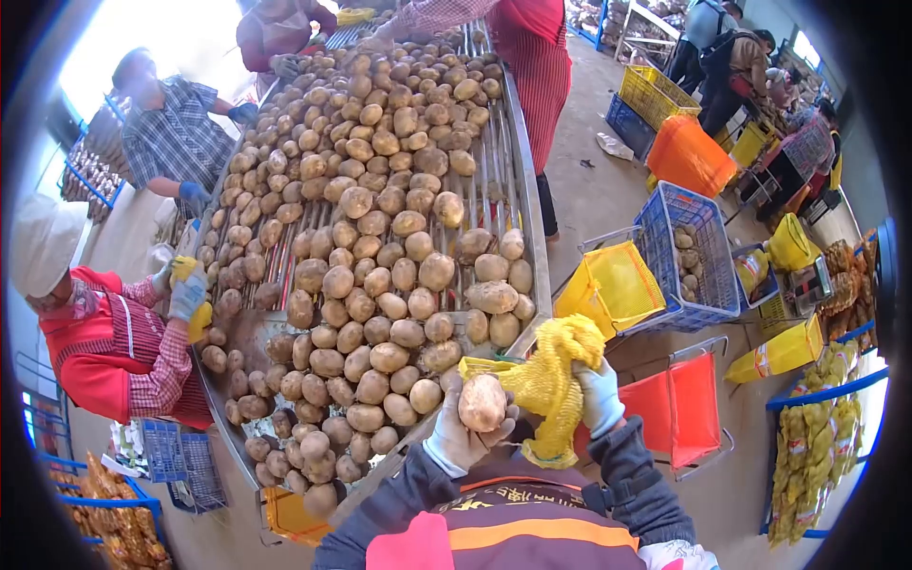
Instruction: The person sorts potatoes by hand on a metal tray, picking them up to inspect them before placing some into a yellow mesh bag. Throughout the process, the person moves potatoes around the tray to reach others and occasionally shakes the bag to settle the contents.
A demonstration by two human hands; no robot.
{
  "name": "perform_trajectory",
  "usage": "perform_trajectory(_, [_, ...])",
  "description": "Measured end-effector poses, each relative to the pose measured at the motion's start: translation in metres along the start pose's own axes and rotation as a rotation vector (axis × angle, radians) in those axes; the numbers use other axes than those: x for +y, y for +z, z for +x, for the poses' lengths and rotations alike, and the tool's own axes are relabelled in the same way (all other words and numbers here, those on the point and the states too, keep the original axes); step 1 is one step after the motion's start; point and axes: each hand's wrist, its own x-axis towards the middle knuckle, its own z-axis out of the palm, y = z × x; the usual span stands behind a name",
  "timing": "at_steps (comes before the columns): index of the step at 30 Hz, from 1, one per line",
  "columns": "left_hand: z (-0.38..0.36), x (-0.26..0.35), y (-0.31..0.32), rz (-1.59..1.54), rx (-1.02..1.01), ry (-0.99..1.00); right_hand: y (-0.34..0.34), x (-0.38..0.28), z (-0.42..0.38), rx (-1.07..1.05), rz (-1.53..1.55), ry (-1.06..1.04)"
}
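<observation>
My left hand, in a pale glove, holds a potato over the near right edge of the sorting table. Beside it on the right, my right hand, also gloved, grips a yellow mesh bag that hangs down in front of my body. The edge of the bag reaches across to just above the held potato. Many potatoes cover the metal roller table beyond my hands.
A co-worker in red and one in a checked shirt stand left of the table; others stand at its far end. At right are a blue crate, a yellow bin, a red bin and racks of bagged potatoes.
</observation>
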Motion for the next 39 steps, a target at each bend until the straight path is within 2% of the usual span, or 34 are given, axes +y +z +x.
perform_trajectory(2, [0.007, -0.002, -0.006, -0.203, -0.035, -0.054, -0.007, -0.003, -0.009, 0.038, 0.035, -0.014])
perform_trajectory(7, [0.014, -0.011, -0.010, -0.253, -0.027, -0.076, -0.016, -0.007, -0.019, 0.044, 0.039, -0.092])
perform_trajectory(10, [0.015, -0.014, -0.002, -0.153, -0.051, -0.065, -0.008, -0.017, -0.029, 0.019, 0.000, -0.131])
perform_trajectory(11, [0.013, -0.019, 0.012, 0.190, 0.075, 0.014, -0.003, -0.022, -0.034, -0.015, -0.022, -0.138])
perform_trajectory(12, [0.013, -0.025, 0.020, 0.532, 0.202, 0.093, 0.006, -0.027, -0.040, -0.124, -0.099, -0.181])
perform_trajectory(13, [0.023, -0.040, 0.016, 0.434, 0.049, 0.196, 0.021, -0.030, -0.044, -0.246, -0.263, -0.255])
perform_trajectory(14, [0.028, -0.048, 0.013, 0.493, 0.021, 0.269, 0.035, -0.031, -0.045, -0.368, -0.429, -0.329])
perform_trajectory(16, [0.046, -0.066, -0.016, 0.492, 0.023, 0.472, 0.049, -0.011, -0.061, -0.248, -0.851, -0.726])
perform_trajectory(17, [0.043, -0.059, -0.015, 0.578, 0.003, 0.333, 0.057, -0.015, -0.067, -0.173, -0.791, -0.629])
perform_trajectory(18, [0.044, -0.052, -0.017, 0.987, -0.156, 0.516, 0.051, -0.013, -0.062, -0.173, -0.796, -0.629])
perform_trajectory(20, [0.028, -0.052, -0.006, 1.125, -0.012, 0.288, 0.031, 0.001, -0.038, -0.147, -0.084, 0.008])
perform_trajectory(21, [0.022, -0.053, 0.004, 1.127, -0.010, 0.287, 0.022, 0.000, -0.029, -0.167, -0.027, 0.048])
perform_trajectory(24, [0.018, -0.050, 0.017, 0.999, -0.044, 0.272, 0.019, -0.009, -0.034, -0.159, 0.183, 0.113])
perform_trajectory(25, [0.019, -0.043, 0.013, 0.840, -0.074, 0.181, 0.019, -0.011, -0.035, -0.159, 0.180, 0.113])
perform_trajectory(26, [0.017, -0.036, 0.013, 0.680, -0.101, 0.093, 0.021, -0.011, -0.037, -0.160, 0.313, 0.127])
perform_trajectory(27, [0.010, -0.028, 0.019, 0.732, -0.083, 0.026, 0.022, -0.012, -0.037, -0.162, 0.448, 0.143])
perform_trajectory(28, [0.010, -0.026, 0.017, 0.733, -0.081, 0.030, 0.023, -0.016, -0.039, -0.165, 0.449, 0.146])
perform_trajectory(30, [0.010, -0.022, 0.015, 0.197, -0.055, -0.087, 0.026, -0.026, -0.043, -0.199, 0.429, 0.136])
perform_trajectory(31, [0.008, -0.022, 0.015, 0.140, -0.109, -0.079, 0.028, -0.028, -0.042, -0.156, 0.387, 0.089])
perform_trajectory(35, [0.004, -0.024, 0.022, 0.315, -0.056, -0.006, 0.026, -0.030, -0.043, -0.052, 0.345, -0.027])
perform_trajectory(38, [0.005, -0.026, 0.015, 0.465, -0.142, 0.084, 0.027, -0.025, -0.046, 0.015, 0.267, -0.114])
perform_trajectory(39, [0.010, -0.026, 0.005, 0.437, -0.176, 0.071, 0.017, -0.014, -0.045, -0.010, 0.022, -0.146])
